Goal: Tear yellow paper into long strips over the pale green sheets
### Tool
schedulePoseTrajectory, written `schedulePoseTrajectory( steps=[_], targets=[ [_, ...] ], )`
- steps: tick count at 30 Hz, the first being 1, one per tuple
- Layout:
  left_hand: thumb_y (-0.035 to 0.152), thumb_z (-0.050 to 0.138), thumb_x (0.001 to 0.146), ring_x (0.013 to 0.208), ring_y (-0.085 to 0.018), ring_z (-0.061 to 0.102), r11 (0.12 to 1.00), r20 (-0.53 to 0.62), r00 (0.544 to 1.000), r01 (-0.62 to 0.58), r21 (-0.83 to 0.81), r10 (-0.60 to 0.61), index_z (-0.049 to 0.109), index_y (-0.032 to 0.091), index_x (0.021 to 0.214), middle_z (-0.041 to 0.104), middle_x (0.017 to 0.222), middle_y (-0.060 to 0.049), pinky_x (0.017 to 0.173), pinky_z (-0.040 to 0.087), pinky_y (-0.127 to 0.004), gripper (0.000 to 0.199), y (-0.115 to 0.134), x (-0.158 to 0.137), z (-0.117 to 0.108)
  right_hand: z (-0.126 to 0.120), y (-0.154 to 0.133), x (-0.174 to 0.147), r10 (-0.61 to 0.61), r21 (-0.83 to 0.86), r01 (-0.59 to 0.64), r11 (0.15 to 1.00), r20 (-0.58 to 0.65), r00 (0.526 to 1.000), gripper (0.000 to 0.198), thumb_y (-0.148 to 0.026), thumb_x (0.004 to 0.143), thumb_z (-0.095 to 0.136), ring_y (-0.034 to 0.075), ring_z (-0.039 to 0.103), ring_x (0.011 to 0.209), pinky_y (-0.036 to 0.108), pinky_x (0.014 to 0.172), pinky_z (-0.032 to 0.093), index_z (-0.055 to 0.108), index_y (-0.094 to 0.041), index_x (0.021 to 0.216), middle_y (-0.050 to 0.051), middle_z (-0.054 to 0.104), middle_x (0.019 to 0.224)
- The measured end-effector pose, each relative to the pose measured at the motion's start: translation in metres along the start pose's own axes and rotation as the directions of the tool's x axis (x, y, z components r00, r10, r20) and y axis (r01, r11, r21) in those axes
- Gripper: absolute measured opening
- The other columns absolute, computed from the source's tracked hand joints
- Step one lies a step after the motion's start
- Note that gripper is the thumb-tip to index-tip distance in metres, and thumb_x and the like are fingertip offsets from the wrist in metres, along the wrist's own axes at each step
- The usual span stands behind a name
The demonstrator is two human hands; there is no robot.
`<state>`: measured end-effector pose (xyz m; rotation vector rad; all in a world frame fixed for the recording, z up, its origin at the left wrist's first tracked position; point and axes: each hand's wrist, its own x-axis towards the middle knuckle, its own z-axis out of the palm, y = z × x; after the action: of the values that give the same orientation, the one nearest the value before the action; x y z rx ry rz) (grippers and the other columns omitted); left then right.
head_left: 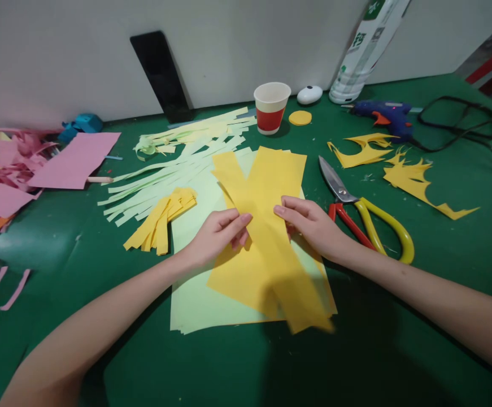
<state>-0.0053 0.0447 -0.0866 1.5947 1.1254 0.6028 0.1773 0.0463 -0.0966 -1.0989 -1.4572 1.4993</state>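
Centrally, yellow paper strip (266, 226) pinched between left hand (218, 234) and right hand (311, 223), over pale green sheets (195, 294)

- A table covered in dark green felt (398, 350) carried everything.
- Pale green paper sheets (195, 299) lay near its middle, cut pale green strips (165, 175) behind them.
- Steel scissors with red and yellow handles (364, 217) lay to the right.
- A red-and-white paper cup (271, 107), a blue glue gun (383, 116) and a pink paper sheet (74, 161) sat farther back.
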Motion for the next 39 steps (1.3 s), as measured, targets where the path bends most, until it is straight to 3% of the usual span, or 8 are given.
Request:
schedulePoseTrajectory(
  steps=[3, 9, 14, 20, 30, 36, 39],
  targets=[
    [0.037, 0.039, 0.086, 0.048, -0.007, 0.046, 1.000, 0.001, 1.000, 0.005, 0.007, -0.005, 0.037, 0.017, 0.056, 0.045, 0.049, 0.005, 0.049, 0.038, -0.020, 0.036, 0.0000, -0.0003, -0.0009, -0.0001, 0.0006, -0.0005, 0.028, 0.028, -0.028, 0.999, 0.028, 0.999, 0.027, -0.031, 0.081, 0.047, 0.006, 0.041, 0.041, 0.021, 0.042, 0.035, 0.042, -0.019, 0.058, -0.007, 0.039, 0.047],
    [0.036, 0.045, 0.081, 0.040, -0.006, 0.033, 0.990, 0.154, 0.988, -0.002, 0.143, -0.021, 0.034, 0.017, 0.048, 0.035, 0.044, 0.006, 0.040, 0.025, -0.020, 0.040, 0.0061, -0.0004, -0.0005, 0.0011, -0.0017, -0.0014, 0.038, 0.020, -0.039, 0.999, 0.031, 0.999, 0.031, -0.036, 0.080, 0.048, 0.006, 0.042, 0.041, 0.020, 0.043, 0.035, 0.042, -0.018, 0.056, -0.007, 0.040, 0.046],
    [0.037, 0.043, 0.082, 0.041, -0.006, 0.037, 0.990, 0.117, 0.993, -0.003, 0.143, -0.014, 0.040, 0.016, 0.048, 0.042, 0.044, 0.004, 0.044, 0.029, -0.020, 0.040, 0.0067, -0.0007, -0.0011, -0.0002, -0.0051, -0.0024, 0.038, -0.037, -0.036, 0.999, 0.064, 0.997, 0.038, -0.040, 0.073, 0.059, 0.006, 0.041, 0.042, 0.021, 0.045, 0.034, 0.041, -0.018, 0.048, -0.006, 0.043, 0.041],
    [0.036, 0.043, 0.082, 0.043, -0.006, 0.028, 0.990, 0.056, 0.998, -0.013, 0.137, 0.005, 0.032, 0.017, 0.047, 0.031, 0.046, 0.006, 0.044, 0.023, -0.022, 0.042, 0.0056, -0.0008, -0.0005, 0.0002, -0.0049, -0.0018, 0.024, -0.062, -0.022, 0.998, 0.028, 0.999, 0.037, -0.042, 0.077, 0.054, 0.006, 0.041, 0.042, 0.021, 0.047, 0.034, 0.041, -0.018, 0.051, -0.007, 0.043, 0.042],
    [0.039, 0.040, 0.085, 0.045, -0.008, 0.037, 0.994, -0.043, 0.999, 0.004, 0.106, 0.000, 0.036, 0.017, 0.049, 0.039, 0.047, 0.004, 0.047, 0.030, -0.022, 0.043, 0.0038, -0.0020, 0.0018, 0.0017, 0.0014, -0.0005, 0.019, -0.032, -0.021, 0.999, -0.039, 0.999, 0.033, -0.037, 0.082, 0.047, 0.005, 0.042, 0.042, 0.019, 0.044, 0.036, 0.037, -0.019, 0.056, -0.008, 0.039, 0.048],
    [0.042, 0.036, 0.087, 0.046, -0.008, 0.038, 0.993, -0.075, 0.997, -0.006, 0.118, 0.015, 0.038, 0.017, 0.051, 0.041, 0.047, 0.003, 0.048, 0.032, -0.021, 0.043, 0.0024, -0.0017, 0.0008, 0.0014, -0.0021, -0.0018, 0.048, 0.016, -0.048, 0.999, 0.030, 0.998, 0.032, -0.040, 0.079, 0.049, 0.005, 0.044, 0.046, 0.019, 0.046, 0.038, 0.042, -0.018, 0.058, -0.006, 0.042, 0.051],
    [0.040, 0.037, 0.086, 0.045, -0.008, 0.038, 0.990, -0.038, 0.999, -0.024, 0.139, 0.030, 0.039, 0.017, 0.052, 0.042, 0.047, 0.004, 0.047, 0.032, -0.021, 0.042, 0.0031, -0.0019, 0.0009, 0.0011, -0.0046, -0.0026, 0.066, 0.017, -0.067, 0.998, 0.038, 0.997, 0.032, -0.039, 0.074, 0.057, 0.006, 0.045, 0.044, 0.019, 0.046, 0.038, 0.043, -0.018, 0.055, -0.007, 0.044, 0.046]
  ],
)
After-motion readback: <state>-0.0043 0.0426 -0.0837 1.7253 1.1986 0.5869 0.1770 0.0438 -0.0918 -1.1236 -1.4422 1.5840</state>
